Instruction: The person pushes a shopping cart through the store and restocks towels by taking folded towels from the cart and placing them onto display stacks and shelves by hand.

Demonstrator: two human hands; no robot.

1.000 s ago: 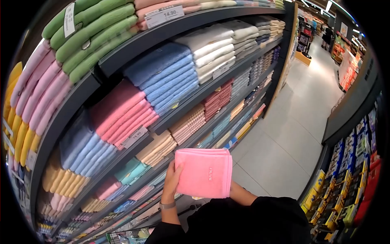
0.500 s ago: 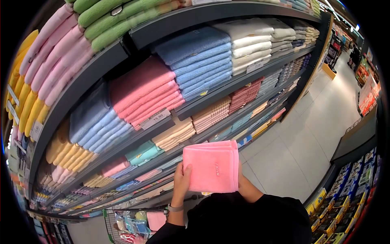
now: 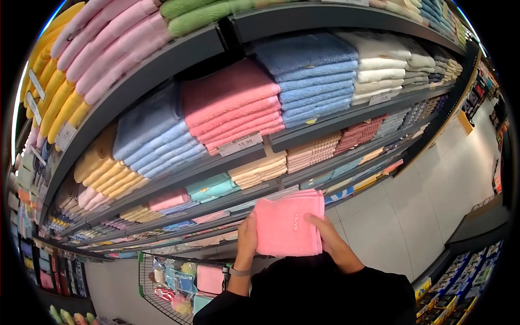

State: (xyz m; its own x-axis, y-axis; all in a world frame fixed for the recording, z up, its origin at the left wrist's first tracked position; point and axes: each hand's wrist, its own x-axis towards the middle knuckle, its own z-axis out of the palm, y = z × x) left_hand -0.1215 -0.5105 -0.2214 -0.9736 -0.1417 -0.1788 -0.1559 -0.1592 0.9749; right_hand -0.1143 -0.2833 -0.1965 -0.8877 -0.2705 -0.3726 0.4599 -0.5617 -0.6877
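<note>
Dark grey shelving [image 3: 309, 19] spans from left to upper right; pale floor tiles [image 3: 374, 222] show right of centre; a bright light strip [image 3: 18, 108] lines the far left.

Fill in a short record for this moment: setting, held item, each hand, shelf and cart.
setting: store aisle with shelves of folded textiles
held item: folded pink towel, lettering on its front
left hand: grips the towel's left edge; band at the wrist
right hand: holds the right side, thumb on the front
shelf stock: includes coral-pink stack beside blue stack
price label: 15.90
cart: holds assorted goods
</note>
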